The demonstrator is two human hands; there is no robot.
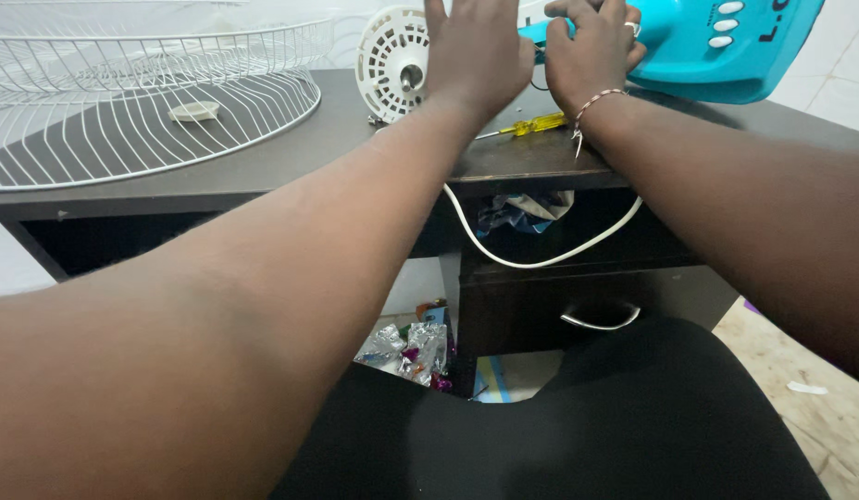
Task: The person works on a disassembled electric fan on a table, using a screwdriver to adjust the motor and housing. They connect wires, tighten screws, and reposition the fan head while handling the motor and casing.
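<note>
Both forearms fill the foreground; left hand [476, 51], flat and open with fingertips cut off, hides part of the white motor housing [392, 60]; right hand [591, 51] grips the turquoise fan body [726, 56] on the desk [291, 157]

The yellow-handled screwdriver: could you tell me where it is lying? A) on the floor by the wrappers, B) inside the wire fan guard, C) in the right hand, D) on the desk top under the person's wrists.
D: the screwdriver lies on the dark desk, below both wrists, held by neither hand.
</note>
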